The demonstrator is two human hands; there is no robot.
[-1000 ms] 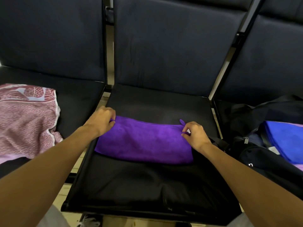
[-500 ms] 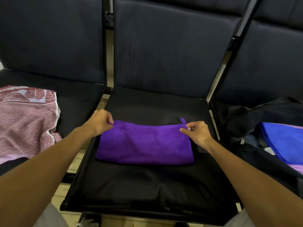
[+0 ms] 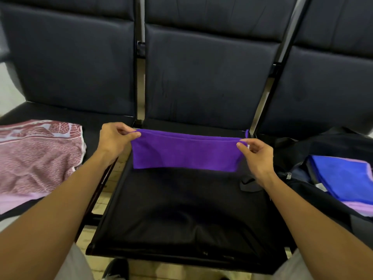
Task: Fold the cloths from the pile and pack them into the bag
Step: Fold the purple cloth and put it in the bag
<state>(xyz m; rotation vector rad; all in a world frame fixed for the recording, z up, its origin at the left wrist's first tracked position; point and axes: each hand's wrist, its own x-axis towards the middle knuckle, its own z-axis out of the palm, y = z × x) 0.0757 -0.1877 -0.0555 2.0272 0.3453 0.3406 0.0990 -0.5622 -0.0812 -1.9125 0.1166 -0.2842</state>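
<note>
Your left hand [image 3: 113, 138] pinches one top corner of the purple cloth [image 3: 185, 152], and your right hand [image 3: 255, 151] pinches the other. The cloth hangs in the middle of the frame, above the black seat [image 3: 181, 215], probably so you can fold it again. The bag [image 3: 302, 188] waits at the right edge, with a blue cloth [image 3: 343, 176] inside.

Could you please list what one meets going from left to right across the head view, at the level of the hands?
Red patterned cloth → left hand → purple cloth → right hand → black bag → blue cloth inside it.
</note>
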